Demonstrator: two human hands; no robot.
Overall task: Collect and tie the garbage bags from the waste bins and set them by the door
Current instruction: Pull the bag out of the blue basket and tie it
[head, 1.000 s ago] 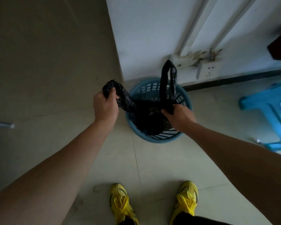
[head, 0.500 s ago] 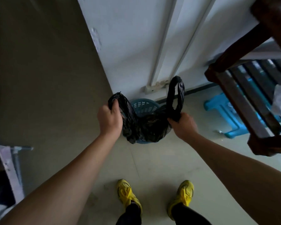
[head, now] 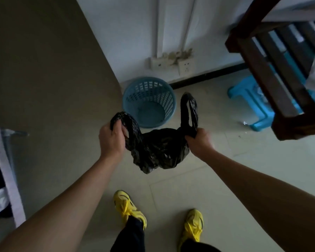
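Above: left hand [head: 111, 140] and right hand [head: 198, 142] each grip a handle of the black bag [head: 157, 150], seemingly untied, near the blue bin [head: 149, 101].

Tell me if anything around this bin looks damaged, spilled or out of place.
The wall socket behind the blue bin sits crooked, with ragged, broken-looking material just above it. A small shiny scrap lies on the floor by the blue stool. The black bag, gripped by the left hand and right hand, shows no spill.
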